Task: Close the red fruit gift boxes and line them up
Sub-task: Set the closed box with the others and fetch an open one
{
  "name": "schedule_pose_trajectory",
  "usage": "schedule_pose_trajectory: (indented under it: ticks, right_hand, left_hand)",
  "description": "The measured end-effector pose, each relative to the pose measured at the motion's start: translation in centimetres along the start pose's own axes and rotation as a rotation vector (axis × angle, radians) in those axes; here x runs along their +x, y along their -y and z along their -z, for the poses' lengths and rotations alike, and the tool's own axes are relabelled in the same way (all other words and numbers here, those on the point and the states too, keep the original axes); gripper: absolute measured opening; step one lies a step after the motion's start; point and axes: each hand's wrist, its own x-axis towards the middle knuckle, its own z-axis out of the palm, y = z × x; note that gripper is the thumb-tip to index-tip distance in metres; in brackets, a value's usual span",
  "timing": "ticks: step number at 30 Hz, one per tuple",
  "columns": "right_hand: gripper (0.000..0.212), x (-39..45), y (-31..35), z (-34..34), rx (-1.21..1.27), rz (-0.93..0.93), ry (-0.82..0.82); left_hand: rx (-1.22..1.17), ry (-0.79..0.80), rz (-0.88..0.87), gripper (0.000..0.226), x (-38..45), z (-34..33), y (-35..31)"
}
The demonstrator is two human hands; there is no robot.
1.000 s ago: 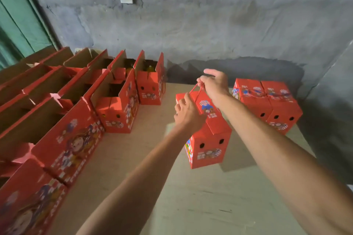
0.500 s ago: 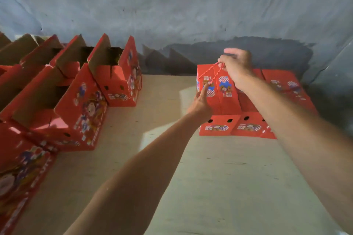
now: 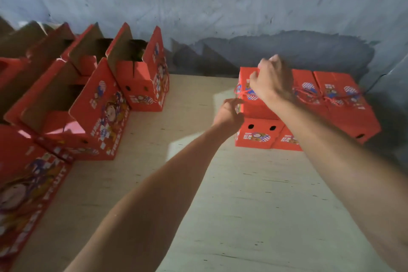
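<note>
A closed red gift box point(image 3: 258, 127) stands on the pale table point(image 3: 231, 205), at the left end of a row with two other closed red boxes point(image 3: 344, 104) by the wall. My right hand point(image 3: 272, 83) hovers over its top with curled fingers that grip its red string handle point(image 3: 240, 93). My left hand point(image 3: 229, 112) touches the box's upper left edge with bent fingers. Along the left side stand several open red boxes point(image 3: 141, 86) with their flaps up.
A grey concrete wall point(image 3: 220, 6) runs right behind the boxes and turns a corner at the far right. Open boxes point(image 3: 92, 117) fill the table's left side up to the near edge. Bare table surface lies between the two groups.
The box was carried away from me and to the right, then set down beside the two closed boxes. My right hand has dropped lower with the string, and my left hand stays at the box's side.
</note>
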Motion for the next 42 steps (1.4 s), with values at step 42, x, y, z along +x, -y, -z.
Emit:
schedule_pose_trajectory:
  ticks: [42]
  right_hand:
    - [0.046,6.9,27.5,-17.6,0.409,0.485,0.293]
  left_hand:
    - [0.313,-0.353,-0.038,0.016,11.9,26.3,16.8]
